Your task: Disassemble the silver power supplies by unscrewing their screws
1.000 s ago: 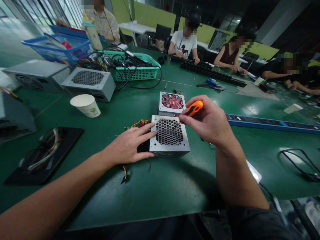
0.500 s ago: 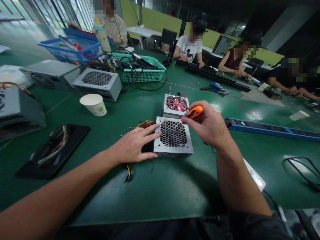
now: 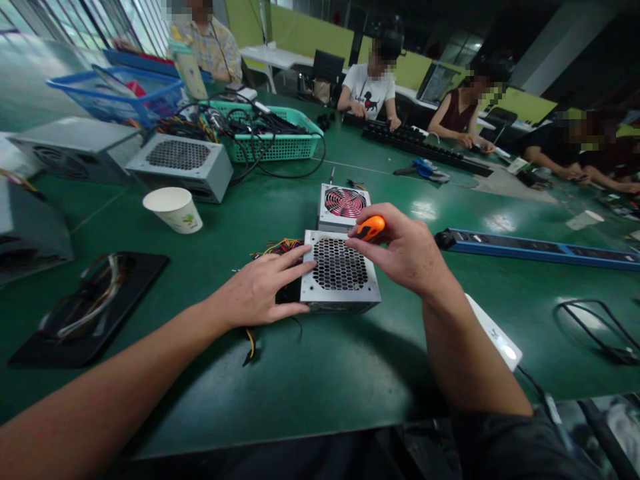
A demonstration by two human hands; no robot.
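A silver power supply box (image 3: 339, 273) with a honeycomb grille lies on the green table (image 3: 310, 373) in front of me. My left hand (image 3: 260, 291) rests flat against its left side, fingers spread, above a bundle of coloured wires (image 3: 278, 248). My right hand (image 3: 403, 251) is closed on an orange-handled screwdriver (image 3: 370, 228), held over the box's far right corner. The screwdriver's tip is hidden by my fingers. A second box with a red fan (image 3: 344, 203) stands just behind.
A paper cup (image 3: 173, 209), grey power supplies (image 3: 178, 165), a green basket of cables (image 3: 270, 136) and a blue basket (image 3: 115, 97) stand at the left. A blue power strip (image 3: 535, 248) lies at right, a white one (image 3: 495, 333) by my right forearm. Several people sit around the far side.
My right hand has moved down and left with the screwdriver, onto the box's far right corner. My left hand has stayed on the box.
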